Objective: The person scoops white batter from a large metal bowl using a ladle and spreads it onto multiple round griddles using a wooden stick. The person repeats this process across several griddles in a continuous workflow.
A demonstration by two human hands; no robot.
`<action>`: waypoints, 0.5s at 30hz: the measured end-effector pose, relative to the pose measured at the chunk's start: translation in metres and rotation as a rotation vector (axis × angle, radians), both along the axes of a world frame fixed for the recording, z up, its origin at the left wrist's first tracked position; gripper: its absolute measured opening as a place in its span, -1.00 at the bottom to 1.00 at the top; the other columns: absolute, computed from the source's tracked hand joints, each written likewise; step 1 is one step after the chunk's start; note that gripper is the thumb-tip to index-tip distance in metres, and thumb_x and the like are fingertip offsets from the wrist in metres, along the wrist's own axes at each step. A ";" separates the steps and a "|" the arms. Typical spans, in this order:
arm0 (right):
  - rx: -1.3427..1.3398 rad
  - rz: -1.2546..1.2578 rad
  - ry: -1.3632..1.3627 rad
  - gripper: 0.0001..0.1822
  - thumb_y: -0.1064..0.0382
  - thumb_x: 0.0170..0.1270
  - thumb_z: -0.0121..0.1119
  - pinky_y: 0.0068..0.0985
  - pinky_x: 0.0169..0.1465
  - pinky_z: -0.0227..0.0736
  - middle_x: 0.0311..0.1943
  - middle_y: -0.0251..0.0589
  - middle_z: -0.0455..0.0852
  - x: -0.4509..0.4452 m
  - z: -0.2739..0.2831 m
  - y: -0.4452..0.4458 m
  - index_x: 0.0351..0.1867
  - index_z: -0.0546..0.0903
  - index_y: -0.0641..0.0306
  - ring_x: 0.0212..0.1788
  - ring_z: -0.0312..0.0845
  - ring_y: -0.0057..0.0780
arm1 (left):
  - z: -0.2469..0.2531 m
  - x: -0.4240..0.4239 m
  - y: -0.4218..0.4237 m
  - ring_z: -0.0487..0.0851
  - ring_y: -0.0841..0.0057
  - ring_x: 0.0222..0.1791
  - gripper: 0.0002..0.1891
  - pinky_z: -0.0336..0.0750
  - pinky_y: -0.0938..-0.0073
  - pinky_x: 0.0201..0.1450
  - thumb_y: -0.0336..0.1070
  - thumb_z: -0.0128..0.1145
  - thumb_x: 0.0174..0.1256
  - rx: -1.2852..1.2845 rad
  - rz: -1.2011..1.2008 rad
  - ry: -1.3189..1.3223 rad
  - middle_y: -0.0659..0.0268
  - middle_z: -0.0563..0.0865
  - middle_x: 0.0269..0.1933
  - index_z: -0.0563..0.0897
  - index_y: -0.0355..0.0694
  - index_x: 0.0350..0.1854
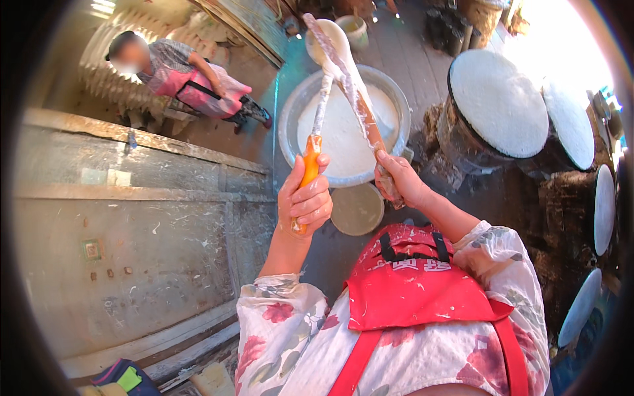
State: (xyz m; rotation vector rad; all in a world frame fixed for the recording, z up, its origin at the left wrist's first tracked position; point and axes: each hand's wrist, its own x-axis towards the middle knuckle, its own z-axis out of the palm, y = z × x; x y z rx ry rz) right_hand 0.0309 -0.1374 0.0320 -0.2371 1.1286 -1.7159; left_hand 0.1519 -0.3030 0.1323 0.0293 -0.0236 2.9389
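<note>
My left hand (306,198) is closed around the orange handle of a ladle (310,163), whose shaft and bowl are coated with white paste. In my right hand (398,180) is a long wooden stick (367,119), its upper part smeared with the same paste. The stick crosses the ladle's bowl, and white paste hangs around both there. Below them stands a wide metal basin (403,106) holding a white, thick-looking mass (342,143). What lies in the ladle's bowl cannot be told apart from its coating.
Near my body is a round container (357,209) of greyish liquid. Drums with round white tops (498,104) stand at the right. A pale bucket (352,32) is beyond the basin. A wooden partition (148,237) runs along the left, with a person in a pink apron (198,89) behind it.
</note>
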 end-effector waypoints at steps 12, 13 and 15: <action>0.424 -0.116 0.658 -0.52 -0.07 0.39 -0.07 -0.49 -0.46 0.32 -0.67 -0.36 0.49 0.002 -0.003 0.041 -0.53 0.50 0.30 -0.58 0.45 -0.57 | -0.118 -0.003 0.003 0.27 0.75 -0.80 -0.64 0.27 0.63 -0.70 -0.09 -0.23 0.51 0.173 0.202 -0.192 0.50 0.27 -0.69 0.40 -0.36 -0.04; 0.442 -0.135 0.565 -0.52 -0.06 0.39 -0.06 -0.49 -0.47 0.32 -0.67 -0.36 0.49 0.000 -0.008 0.051 -0.53 0.51 0.30 -0.59 0.45 -0.58 | -0.121 -0.005 0.005 0.27 0.75 -0.80 -0.64 0.28 0.62 -0.68 -0.09 -0.23 0.51 0.145 0.195 -0.218 0.49 0.27 -0.69 0.40 -0.36 -0.05; 0.368 -0.226 0.415 -0.55 -0.04 0.42 -0.11 -0.60 -0.65 0.17 -0.75 -0.40 0.39 0.000 -0.018 0.075 -0.54 0.45 0.24 -0.75 0.29 -0.66 | -0.119 -0.010 0.016 0.28 0.74 -0.79 -0.68 0.25 0.62 -0.72 -0.06 -0.15 0.47 -0.233 0.226 -0.358 0.48 0.27 -0.69 0.41 -0.28 -0.13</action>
